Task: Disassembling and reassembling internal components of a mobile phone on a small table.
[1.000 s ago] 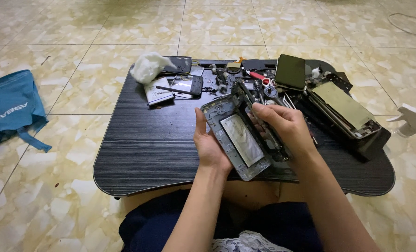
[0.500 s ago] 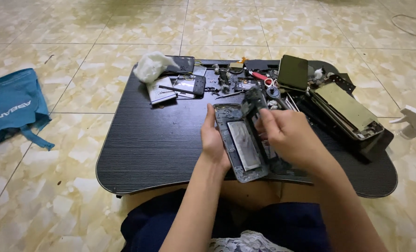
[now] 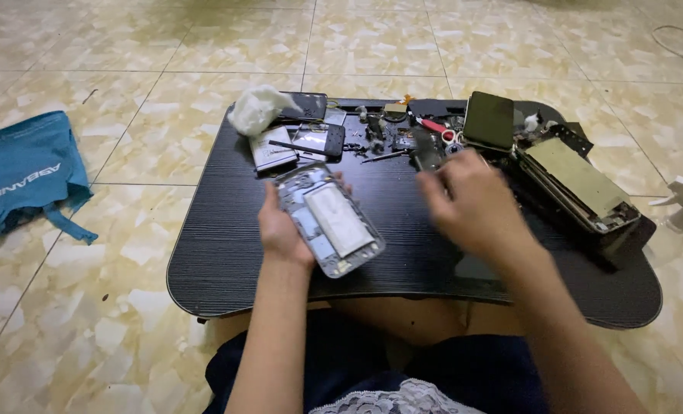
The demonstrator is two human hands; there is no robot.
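Note:
My left hand [image 3: 280, 230] holds an opened phone [image 3: 329, 218] over the black low table [image 3: 226, 253]; the phone's back is off and a silver battery and grey frame show. My right hand [image 3: 472, 203] is blurred with motion to the right of the phone, apart from it, near a dark tool [image 3: 426, 149] that seems to be at its fingertips. Whether the hand grips that tool is unclear.
Along the table's far edge lie a white crumpled tissue [image 3: 256, 107], flat phone parts [image 3: 295, 142], small tools and screws [image 3: 387, 134], a dark phone [image 3: 489, 120]. A stack of opened devices [image 3: 579, 184] sits at right. A blue bag [image 3: 27, 172] lies on the tiled floor at left.
My right hand has left the opened phone and swung right, toward the parts at the back. The left hand has shifted the phone left and turned it flatter.

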